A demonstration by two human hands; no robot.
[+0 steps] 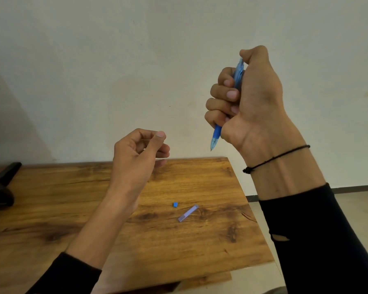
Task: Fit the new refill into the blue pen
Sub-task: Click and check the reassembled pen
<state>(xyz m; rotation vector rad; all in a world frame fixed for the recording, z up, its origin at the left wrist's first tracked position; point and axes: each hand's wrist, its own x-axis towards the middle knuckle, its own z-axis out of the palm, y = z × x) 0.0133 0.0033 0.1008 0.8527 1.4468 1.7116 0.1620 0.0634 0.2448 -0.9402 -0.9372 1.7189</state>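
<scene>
My right hand (246, 98) is raised above the table in a fist around the blue pen (216, 134). The pen points tip down, and my thumb presses on its top end. Most of the barrel is hidden inside the fist. My left hand (138, 151) hovers lower and to the left, its fingers loosely curled and the thumb near the fingertips; I cannot tell whether something small sits between them. On the wooden table (94, 198) lie a small blue cap (175, 204) and a clear, pale purple tube (188, 213).
A black stand (0, 187) sits at the table's left edge. The table's right edge (253, 215) drops off to a tiled floor. A plain wall fills the background behind both hands.
</scene>
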